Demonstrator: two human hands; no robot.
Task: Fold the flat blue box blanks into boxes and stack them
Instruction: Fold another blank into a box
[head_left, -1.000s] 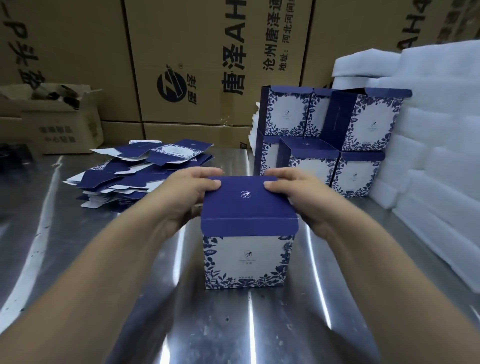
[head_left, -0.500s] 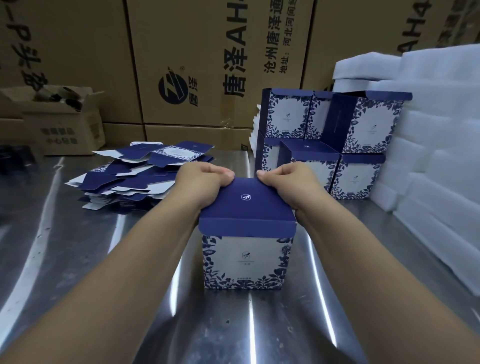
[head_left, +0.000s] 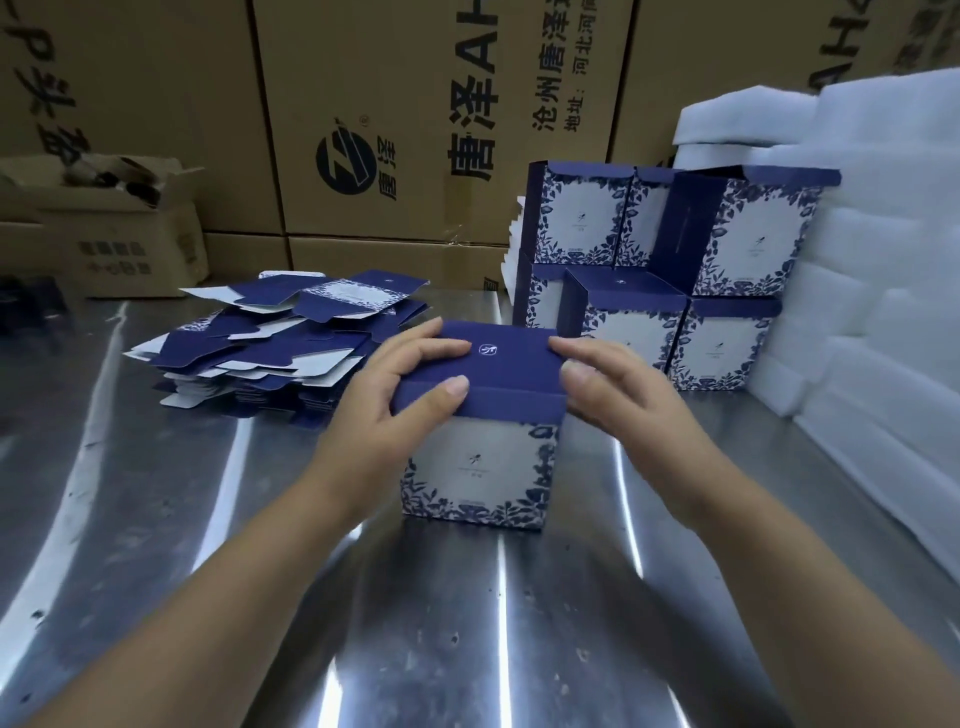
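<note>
Holding blue-and-white floral cardboard box (head_left: 478, 470) upright at centre of shiny steel desk (head_left: 467, 623). Left hand (head_left: 387, 410): fingers (head_left: 436, 347) curled over dark blue lid (head_left: 498, 371), thumb on front flap, pinching it. Right hand (head_left: 618, 400): fingers clamped on lid's right edge. Pile of flat blue box blanks (head_left: 270, 353) behind left; stacked folded boxes (head_left: 670, 270) behind right, beside white foam sheets (head_left: 883, 312).

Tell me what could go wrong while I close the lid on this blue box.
1. The lid flap hangs outside the box front; pressing down with the left hand and right hand could crease it instead of tucking it in.
2. The box stands on a shiny steel table, so a push might slide it.
</note>
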